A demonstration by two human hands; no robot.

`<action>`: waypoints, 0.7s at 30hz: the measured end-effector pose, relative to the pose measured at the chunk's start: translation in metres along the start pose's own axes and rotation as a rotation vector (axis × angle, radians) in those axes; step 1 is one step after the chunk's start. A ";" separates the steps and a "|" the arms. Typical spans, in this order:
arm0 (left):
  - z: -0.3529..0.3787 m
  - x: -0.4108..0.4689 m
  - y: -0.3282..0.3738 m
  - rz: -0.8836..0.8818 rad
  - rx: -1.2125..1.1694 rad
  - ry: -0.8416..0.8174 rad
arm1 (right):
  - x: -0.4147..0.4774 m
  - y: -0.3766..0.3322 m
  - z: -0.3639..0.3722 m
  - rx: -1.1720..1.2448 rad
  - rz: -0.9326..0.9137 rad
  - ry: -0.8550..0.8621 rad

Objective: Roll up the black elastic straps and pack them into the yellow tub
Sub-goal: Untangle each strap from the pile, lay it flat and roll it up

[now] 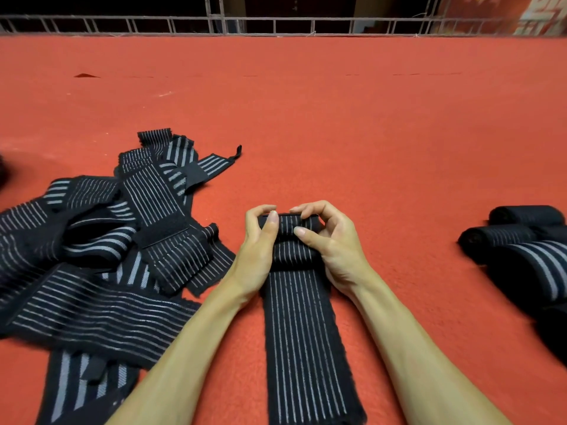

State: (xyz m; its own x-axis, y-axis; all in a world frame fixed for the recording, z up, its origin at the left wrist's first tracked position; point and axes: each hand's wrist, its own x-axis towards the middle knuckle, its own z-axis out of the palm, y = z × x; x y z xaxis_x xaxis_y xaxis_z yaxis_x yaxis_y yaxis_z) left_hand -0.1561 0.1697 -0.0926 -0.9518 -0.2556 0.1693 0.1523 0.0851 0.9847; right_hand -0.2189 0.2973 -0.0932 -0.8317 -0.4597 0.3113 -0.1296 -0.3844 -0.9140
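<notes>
A black elastic strap [302, 338] with thin grey stripes lies flat on the red surface, running from the bottom edge up to the middle. Its far end is wound into a small roll [293, 233]. My left hand [259, 243] grips the roll's left side with curled fingers and thumb. My right hand [331, 240] grips its right side the same way. A loose heap of unrolled straps [107, 246] lies to the left. Several finished rolls [521, 240] sit at the right edge. The yellow tub is not in view.
The red felt-covered surface [337, 118] stretches far ahead to a metal railing [276, 26] at the back. A dark blurred shape shows at the far left edge [3, 176].
</notes>
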 end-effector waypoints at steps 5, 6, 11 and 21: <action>-0.002 -0.001 -0.001 0.043 -0.036 0.006 | -0.001 -0.001 0.002 0.007 0.041 -0.017; -0.003 -0.002 -0.001 0.050 -0.061 0.008 | -0.001 -0.001 0.003 0.017 0.067 -0.006; -0.004 -0.003 0.000 0.089 -0.154 -0.005 | 0.002 0.001 0.008 -0.035 0.180 0.150; -0.005 -0.003 0.003 0.108 -0.067 -0.015 | 0.000 0.001 0.008 -0.143 0.171 0.128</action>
State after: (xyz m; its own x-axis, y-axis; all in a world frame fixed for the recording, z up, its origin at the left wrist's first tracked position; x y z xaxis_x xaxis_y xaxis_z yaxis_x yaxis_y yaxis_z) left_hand -0.1517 0.1659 -0.0901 -0.9328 -0.2340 0.2741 0.2708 0.0465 0.9615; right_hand -0.2145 0.2907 -0.0916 -0.9087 -0.3993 0.1217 -0.0487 -0.1882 -0.9809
